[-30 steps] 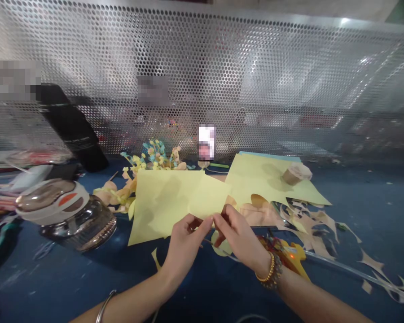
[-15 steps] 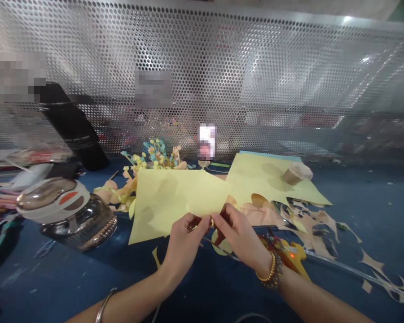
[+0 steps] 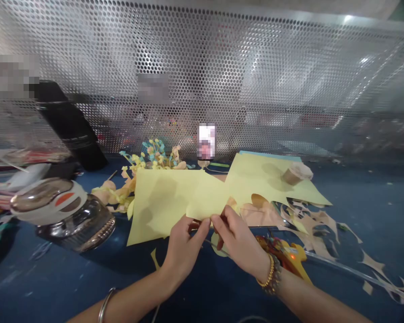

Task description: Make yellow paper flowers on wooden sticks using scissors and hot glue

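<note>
So the piece of yellow paper (image 3: 207, 199) is right in the middle, its near edge up against the fingertips and partly overlapping a larger yellow sheet (image 3: 158, 206). Left hand (image 3: 185, 244) and right hand (image 3: 239, 242) meet thumb to thumb there, each grip narrow and apparently pinched on that edge. Can't tell if something tiny is tucked in there too, the fingers hide it.

My worry: with both pinches this close, uneven pulling could crease or tear the edge, and if one thumb slips the paper could skew. There's also a thin stem or wire just under the hands, easy to snag with a finger, plus a round yellow piece (image 3: 220, 252) partly hidden by the right hand that a dropped palm could crush.

Bigger one: that yellow tool (image 3: 298, 254) with the orange light looks like a glue gun, and it lies near the right wrist's bracelets (image 3: 272, 273). If it's hot, a sideways swing of that arm could mean a burn or a smear. Its clear rod (image 3: 333, 264) runs out past the paper scraps (image 3: 318, 220), so a bump could drag those across the blue bench (image 3: 373, 193) too.
</note>
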The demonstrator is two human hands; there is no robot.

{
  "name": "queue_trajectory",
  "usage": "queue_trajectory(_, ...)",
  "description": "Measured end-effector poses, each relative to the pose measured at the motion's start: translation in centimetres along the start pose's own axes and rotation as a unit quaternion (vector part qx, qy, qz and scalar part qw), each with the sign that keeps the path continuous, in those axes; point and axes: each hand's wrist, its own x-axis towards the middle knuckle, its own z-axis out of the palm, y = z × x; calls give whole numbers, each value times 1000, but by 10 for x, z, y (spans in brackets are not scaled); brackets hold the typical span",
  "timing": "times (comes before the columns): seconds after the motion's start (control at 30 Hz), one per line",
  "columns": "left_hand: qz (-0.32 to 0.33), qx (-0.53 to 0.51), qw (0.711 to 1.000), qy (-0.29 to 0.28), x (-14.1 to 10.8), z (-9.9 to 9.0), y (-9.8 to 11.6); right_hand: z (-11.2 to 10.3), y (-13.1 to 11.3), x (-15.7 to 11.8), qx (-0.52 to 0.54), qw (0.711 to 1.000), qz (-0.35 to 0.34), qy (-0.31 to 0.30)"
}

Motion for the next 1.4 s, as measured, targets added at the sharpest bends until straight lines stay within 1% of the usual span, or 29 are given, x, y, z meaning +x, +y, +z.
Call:
queue_trajectory(0.1, 13, 18, 1000, 9, -1, -1, -1, 1, 0, -1, 6, 1000, 2, -14)
queue_trajectory(0.3, 25, 20, 999, -7, -3, -3, -3, 2, -3, 0, -15, 1000, -5, -18)
queue_trajectory(0.43, 31, 16, 999, 3, -2, -5, -6, 1, -7, 2, 23, 999, 5, -46)
queue_trajectory(0.57, 35, 3, 999, 8, 0, -6, -9, 1, -9, 5, 45, 997, -7, -58)
queue_trajectory(0.73, 42, 11, 999, 9, -1, -6, -10, 2, -8, 4, 44, 998, 0, -49)
queue_trajectory(0.9, 22, 3, 1000, 4, -3, -5, -9, 2, -6, 1, 9, 999, -10, -43)
queue_trajectory(1.13, 8, -11, 1000, -13, -3, -2, -4, -4, -10, 1, -33, 999, -23, -32)
queue_trajectory(1.27, 16, -37, 999, -17, -2, -1, 1, -6, -11, 2, -14, 999, -14, -33)
queue_trajectory(1.4, 13, -54, 998, -23, -2, 0, 4, -5, -9, 3, 42, 998, 16, -44)
